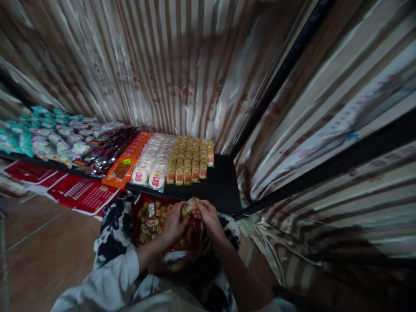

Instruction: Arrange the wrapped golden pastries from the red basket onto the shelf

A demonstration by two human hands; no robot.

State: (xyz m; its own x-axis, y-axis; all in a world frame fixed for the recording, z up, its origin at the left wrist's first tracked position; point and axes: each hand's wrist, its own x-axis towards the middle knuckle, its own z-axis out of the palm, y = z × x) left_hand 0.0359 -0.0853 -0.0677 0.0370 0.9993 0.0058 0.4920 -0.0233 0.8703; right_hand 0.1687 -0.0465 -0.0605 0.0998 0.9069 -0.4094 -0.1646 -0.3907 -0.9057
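Note:
Both hands meet over my lap on one small wrapped snack (189, 205), yellowish in clear film. My left hand (173, 224) grips it from the left, my right hand (209, 219) from the right. Under the hands lies a red bag (152, 221) filled with several more wrapped snacks. It rests on black-and-white patterned cloth (112, 234). Just beyond the hands a black shelf (221, 184) carries rows of the same yellowish snacks (190, 158) with red labels.
On the shelf, left of the yellow rows, lie white round packets (152, 167), an orange packet (125, 167), dark wrappers (110, 149) and teal-and-white packets (42, 134). Red printed sheets (81, 193) hang below. Striped shiny curtains (182, 65) close the back and right. Brown floor tiles (39, 247) at left.

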